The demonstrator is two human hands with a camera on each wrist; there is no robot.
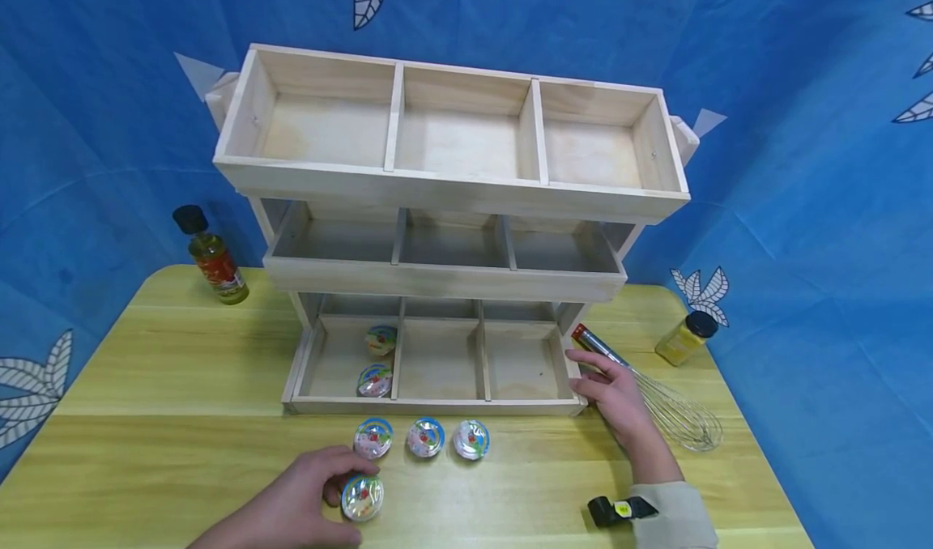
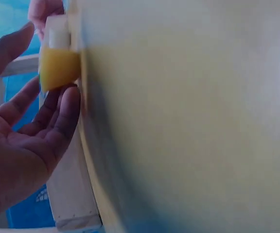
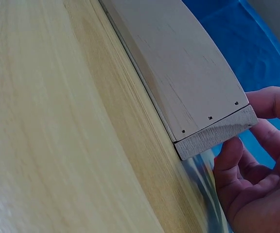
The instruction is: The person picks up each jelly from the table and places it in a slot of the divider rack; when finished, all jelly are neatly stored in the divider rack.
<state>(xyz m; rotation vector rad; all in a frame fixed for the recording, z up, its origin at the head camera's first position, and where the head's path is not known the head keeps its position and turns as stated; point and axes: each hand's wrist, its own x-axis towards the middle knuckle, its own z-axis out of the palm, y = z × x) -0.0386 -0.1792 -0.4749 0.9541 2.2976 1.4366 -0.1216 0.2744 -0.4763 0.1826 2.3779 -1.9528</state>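
Small jelly cups with printed film lids lie before and in the wooden shelf. My left hand (image 1: 309, 496) reaches around the nearest jelly cup (image 1: 362, 497), its fingers and thumb spread about it. In the left wrist view a yellow jelly cup (image 2: 60, 70) sits by the fingertips, while the thumb stands apart from it. Three more cups, including the middle one (image 1: 426, 437), stand in a row along the shelf's front. My right hand (image 1: 619, 399) rests with loose fingers at the right front corner of the bottom tray (image 1: 437, 407); the right wrist view shows fingertips at the board's end (image 3: 218, 131).
Two jelly cups, one here (image 1: 375, 380), lie in the bottom tray's left compartment. Two tiers (image 1: 452, 185) overhang it. A red-labelled bottle (image 1: 219, 267) stands left; a whisk (image 1: 674, 407) and yellow jar (image 1: 683, 340) are at right. A black strapped device (image 1: 619, 510) is near the right wrist.
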